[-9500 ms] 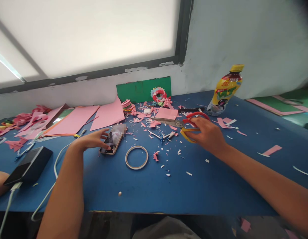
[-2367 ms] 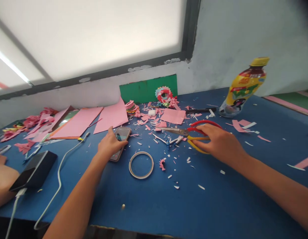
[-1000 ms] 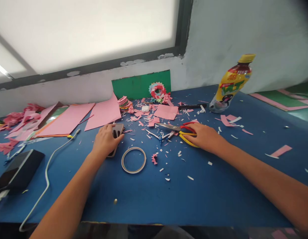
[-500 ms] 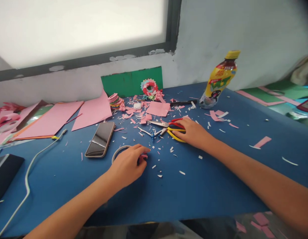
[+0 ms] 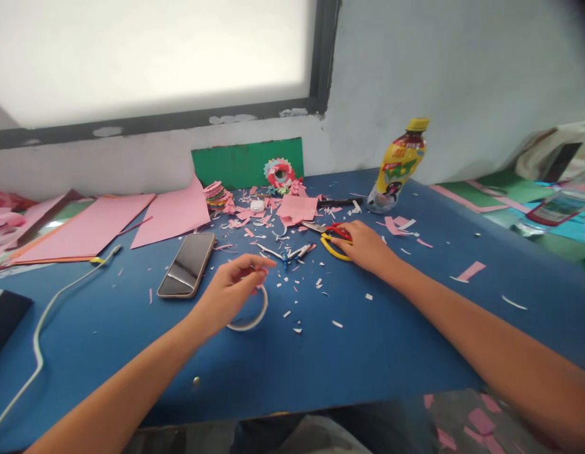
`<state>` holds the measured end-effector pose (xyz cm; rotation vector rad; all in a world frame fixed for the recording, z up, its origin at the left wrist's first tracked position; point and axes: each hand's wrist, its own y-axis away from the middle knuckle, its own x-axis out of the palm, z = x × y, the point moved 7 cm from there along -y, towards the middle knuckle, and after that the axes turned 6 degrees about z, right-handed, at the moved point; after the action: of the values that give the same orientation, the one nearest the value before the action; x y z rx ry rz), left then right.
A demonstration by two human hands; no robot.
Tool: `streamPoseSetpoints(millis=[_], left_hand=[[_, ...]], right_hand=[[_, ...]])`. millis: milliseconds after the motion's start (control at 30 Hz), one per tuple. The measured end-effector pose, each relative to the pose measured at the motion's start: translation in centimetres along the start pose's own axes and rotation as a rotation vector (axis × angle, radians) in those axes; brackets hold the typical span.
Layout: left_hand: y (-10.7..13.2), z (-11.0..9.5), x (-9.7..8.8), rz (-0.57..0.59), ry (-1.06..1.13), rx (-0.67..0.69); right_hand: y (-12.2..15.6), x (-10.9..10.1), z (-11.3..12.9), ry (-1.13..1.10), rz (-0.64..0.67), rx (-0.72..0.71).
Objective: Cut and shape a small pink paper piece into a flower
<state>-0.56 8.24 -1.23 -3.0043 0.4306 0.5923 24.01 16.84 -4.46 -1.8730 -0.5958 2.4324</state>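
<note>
My left hand point(image 5: 228, 291) hovers just above the tape ring point(image 5: 252, 313), which lies flat on the blue table point(image 5: 368, 353) with its near arc showing below my palm. My thumb and forefinger are pinched narrowly together; a small pink bit seems to sit at the fingertips point(image 5: 265, 267), but it is too small for me to be sure that I hold anything (it could be a scrap lying behind them).

My right hand point(image 5: 363, 244) lies over the loops of the scissors point(image 5: 330, 236), fingers curled around the red and yellow handles. The scissors rest on the table, their long axis running roughly left to right and a little away from me, with the blades pointing left toward the folded pink square point(image 5: 298, 207). How far the blades are parted I cannot tell.

The phone point(image 5: 187, 264) lies screen-up just left of my left hand, its long axis slanting away from me to the right. The bottle point(image 5: 397, 167) stands well beyond the scissors, near the wall.
</note>
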Motion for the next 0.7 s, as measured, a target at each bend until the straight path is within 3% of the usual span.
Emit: streamPoseSetpoints(millis=[100, 200, 400, 700], left_hand=[[0.4, 0.0, -0.2, -0.020, 0.330, -0.081], [0.8, 0.0, 0.2, -0.008, 0.552, -0.144], [1.6, -0.4, 1.1, 0.010, 0.600, -0.199], [2.1, -0.8, 2.2, 0.179, 0.804, -0.208]], right_hand=[[-0.1, -0.2, 0.1, 0.011, -0.025, -0.041], [0.4, -0.4, 2.1, -0.001, -0.031, -0.147], [1.9, 1.2, 7.5, -0.060, 0.097, -0.469], [2.0, 1.0, 8.4, -0.049, 0.075, -0.502]])
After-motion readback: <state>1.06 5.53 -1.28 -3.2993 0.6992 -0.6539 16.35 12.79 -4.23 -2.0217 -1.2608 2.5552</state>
